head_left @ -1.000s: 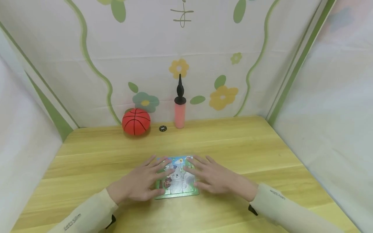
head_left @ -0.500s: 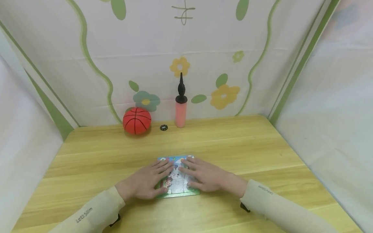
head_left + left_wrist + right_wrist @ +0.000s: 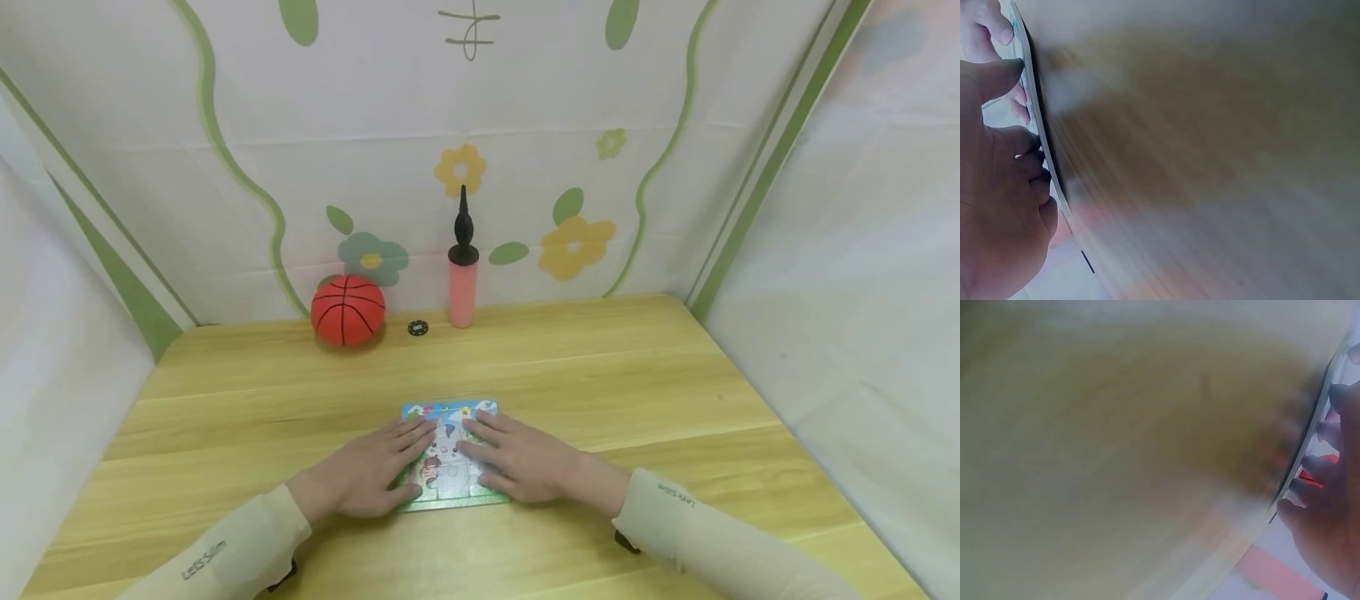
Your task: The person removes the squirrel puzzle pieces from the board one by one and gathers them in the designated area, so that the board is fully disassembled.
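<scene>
A small jigsaw puzzle (image 3: 453, 483) with a cartoon animal picture and a green and blue border lies flat on the wooden table. My left hand (image 3: 375, 468) rests on its left part, palm down, fingers extended over the pieces. On the right part lies my right hand (image 3: 528, 458), its fingers likewise stretched across the surface. Both wrist views show the thin edge of the puzzle board (image 3: 1038, 103) side-on, with fingertips touching its top face. The picture beneath the hands is partly hidden.
At the back of the table (image 3: 600, 367) stand a red toy basketball (image 3: 348, 311) and a pink hand pump (image 3: 462, 292) with a black top. Between them lies a black poker chip (image 3: 417, 328). White flowered cloth (image 3: 525, 108) walls off the back and sides.
Both hands have come down onto the puzzle; their spread fingers have drawn closer together. The puzzle stays in about the same place.
</scene>
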Demonstrator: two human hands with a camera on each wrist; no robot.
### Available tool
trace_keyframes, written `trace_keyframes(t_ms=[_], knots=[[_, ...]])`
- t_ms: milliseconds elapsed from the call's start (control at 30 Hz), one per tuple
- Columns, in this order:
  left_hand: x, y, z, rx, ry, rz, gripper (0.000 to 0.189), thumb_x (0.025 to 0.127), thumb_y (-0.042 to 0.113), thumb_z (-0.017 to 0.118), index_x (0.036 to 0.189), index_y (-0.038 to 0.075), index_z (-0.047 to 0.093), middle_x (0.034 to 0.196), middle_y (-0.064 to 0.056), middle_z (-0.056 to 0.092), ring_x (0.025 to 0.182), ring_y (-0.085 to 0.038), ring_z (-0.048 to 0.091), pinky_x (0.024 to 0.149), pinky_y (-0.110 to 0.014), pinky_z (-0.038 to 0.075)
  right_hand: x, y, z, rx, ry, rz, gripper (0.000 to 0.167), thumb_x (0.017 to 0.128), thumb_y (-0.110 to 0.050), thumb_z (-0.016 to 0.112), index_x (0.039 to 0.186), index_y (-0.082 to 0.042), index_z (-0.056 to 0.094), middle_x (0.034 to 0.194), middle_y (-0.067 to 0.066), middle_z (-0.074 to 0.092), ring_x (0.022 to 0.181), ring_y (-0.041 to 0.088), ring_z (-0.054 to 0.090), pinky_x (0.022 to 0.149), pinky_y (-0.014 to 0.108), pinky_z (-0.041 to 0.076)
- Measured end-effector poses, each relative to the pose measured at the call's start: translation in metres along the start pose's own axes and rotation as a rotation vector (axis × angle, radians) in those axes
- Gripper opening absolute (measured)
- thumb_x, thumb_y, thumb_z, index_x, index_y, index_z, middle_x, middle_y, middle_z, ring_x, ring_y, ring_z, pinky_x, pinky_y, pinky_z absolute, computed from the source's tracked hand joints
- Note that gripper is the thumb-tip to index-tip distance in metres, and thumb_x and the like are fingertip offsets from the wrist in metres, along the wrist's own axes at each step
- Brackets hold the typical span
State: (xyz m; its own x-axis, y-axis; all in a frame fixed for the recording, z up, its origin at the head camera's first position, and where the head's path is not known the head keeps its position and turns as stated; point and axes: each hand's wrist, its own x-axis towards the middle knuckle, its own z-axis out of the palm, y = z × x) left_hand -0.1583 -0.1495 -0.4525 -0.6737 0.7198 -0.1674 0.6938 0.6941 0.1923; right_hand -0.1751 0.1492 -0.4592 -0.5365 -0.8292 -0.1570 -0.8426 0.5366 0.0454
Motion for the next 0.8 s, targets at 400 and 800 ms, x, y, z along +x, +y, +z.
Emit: trace_keyframes(t_ms=[400,800], knots=[[-0.017,0.007,0.002,0.016,0.000,-0.008,0.070,0.107,0.050,0.044,0.164,0.010,0.032,0.175,-0.005,0.026,0.162,-0.030,0.028,0.131,-0.050,0.031,0.002,-0.013,-0.003,0.004,-0.012,-0.032,0.061,0.111,-0.050,0.032,0.165,-0.021,0.029,0.174,0.011,0.021,0.163,0.033,0.022,0.135,0.047,0.022],[-0.032,0.013,0.001,0.045,0.060,-0.018,0.073,0.107,0.052,0.044,0.163,0.007,0.032,0.173,-0.010,0.030,0.161,-0.032,0.030,0.130,-0.049,0.033,0.010,-0.029,-0.012,0.089,0.158,0.041,0.056,0.109,-0.040,0.046,0.156,-0.010,0.045,0.163,0.015,0.046,0.153,0.035,0.043,0.130,0.050,0.034]])
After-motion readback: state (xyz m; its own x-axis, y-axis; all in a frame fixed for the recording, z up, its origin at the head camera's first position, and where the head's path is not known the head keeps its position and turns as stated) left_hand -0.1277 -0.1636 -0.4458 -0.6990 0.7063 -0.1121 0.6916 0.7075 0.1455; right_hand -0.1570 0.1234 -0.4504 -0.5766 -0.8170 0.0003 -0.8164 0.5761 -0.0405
